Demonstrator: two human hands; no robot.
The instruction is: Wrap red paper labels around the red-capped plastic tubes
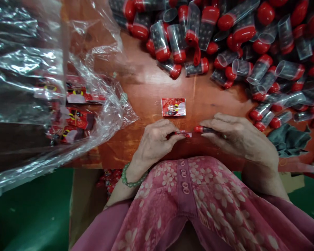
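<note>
Head view: the left hand (158,137) was closed to a thumb-and-forefinger pinch on a flat red-and-white printed packet (186,134), seen nearly edge-on, its free end pointing at the right hand (238,139). The latter had its fingers and thumb drawn in on a slim dark tube w/ a rounded red tip (205,129); the tip faced the packet, small gap btwn the two, no contact. Both were held over the brown wooden bench (138,87), near its front edge; exact height hard to tell. Just beyond them a red rectangular packet w/ yellow and white print (173,107) lay flat.

Far side & R: a heap of clear plastic tubes w/ rounded red caps (261,69). Just beside the R wrist: a crumpled dark green cloth (289,139). L side: a loose clear plastic bag (107,120) w/ more red packets (77,118) showing thru the film.

For a good job, IMO, the L pinch needed to be light, so the packet wouldn't crease, & the R fingers well back from the red tip, keeping it visible and in line w/ the packet. Low hands made sense: any drop would be short. Main risks, prob.: the tube rolling if let go, & bag film snagging the L sleeve.
</note>
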